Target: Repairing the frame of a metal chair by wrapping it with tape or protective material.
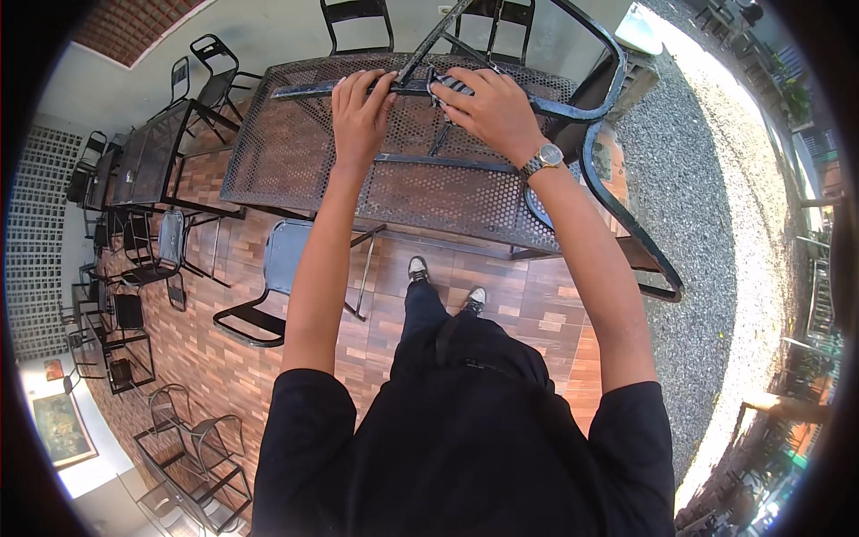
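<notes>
A dark metal chair lies tipped on a perforated metal table. My left hand grips a horizontal bar of the chair frame with curled fingers, just left of a slanting tube. My right hand, with a watch on the wrist, is closed on a black-and-white striped cloth against the same bar. Part of the cloth is hidden under my fingers. A second curved dark frame hangs at the table's right end.
A grey-seated chair stands before the table on the tiled floor. More black chairs line the wall. Other tables and chairs extend down the left. A gravel strip runs along the right.
</notes>
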Demonstrator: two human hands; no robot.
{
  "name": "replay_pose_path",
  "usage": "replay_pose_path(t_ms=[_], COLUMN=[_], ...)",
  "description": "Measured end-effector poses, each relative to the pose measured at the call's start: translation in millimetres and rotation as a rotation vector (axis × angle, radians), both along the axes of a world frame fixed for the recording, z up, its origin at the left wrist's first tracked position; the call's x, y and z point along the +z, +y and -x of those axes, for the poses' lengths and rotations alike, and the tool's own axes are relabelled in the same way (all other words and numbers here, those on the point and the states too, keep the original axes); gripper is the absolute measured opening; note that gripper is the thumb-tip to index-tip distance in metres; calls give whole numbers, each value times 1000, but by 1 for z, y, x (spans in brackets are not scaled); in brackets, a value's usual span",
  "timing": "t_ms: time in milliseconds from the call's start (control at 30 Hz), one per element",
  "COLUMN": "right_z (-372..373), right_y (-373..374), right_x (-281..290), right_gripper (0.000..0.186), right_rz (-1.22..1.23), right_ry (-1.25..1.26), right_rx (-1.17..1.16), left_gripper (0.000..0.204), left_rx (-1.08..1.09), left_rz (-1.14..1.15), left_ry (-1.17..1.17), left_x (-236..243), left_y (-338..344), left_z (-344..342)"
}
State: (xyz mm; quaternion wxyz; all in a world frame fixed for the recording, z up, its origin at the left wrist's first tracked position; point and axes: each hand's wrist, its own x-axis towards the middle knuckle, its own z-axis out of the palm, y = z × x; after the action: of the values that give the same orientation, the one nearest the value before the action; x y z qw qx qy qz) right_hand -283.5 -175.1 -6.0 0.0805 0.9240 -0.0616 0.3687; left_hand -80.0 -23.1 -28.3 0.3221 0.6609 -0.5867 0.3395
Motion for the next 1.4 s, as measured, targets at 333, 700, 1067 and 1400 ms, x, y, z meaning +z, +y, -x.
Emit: replay_pose_path(t_ms=[333, 700, 1067, 1400], right_z=[-13, -26, -20, -18], right_y=[3, 7, 7, 11], right_x=[12, 6, 6, 6], right_gripper=[35, 33, 34, 34], right_rz=[-38, -3, 12, -34], right_ry=[129, 67, 38, 91], right_rx=[20, 37, 56, 11], left_gripper=[34, 29, 25, 25], left_rx=[-33, -24, 2, -6], left_rz=[-7, 48, 35, 62], left_ry=[43, 114, 92, 103], left_x=[2, 2, 4, 3], left_y=[2, -4, -3, -5], left_z=[3, 12, 9, 10])
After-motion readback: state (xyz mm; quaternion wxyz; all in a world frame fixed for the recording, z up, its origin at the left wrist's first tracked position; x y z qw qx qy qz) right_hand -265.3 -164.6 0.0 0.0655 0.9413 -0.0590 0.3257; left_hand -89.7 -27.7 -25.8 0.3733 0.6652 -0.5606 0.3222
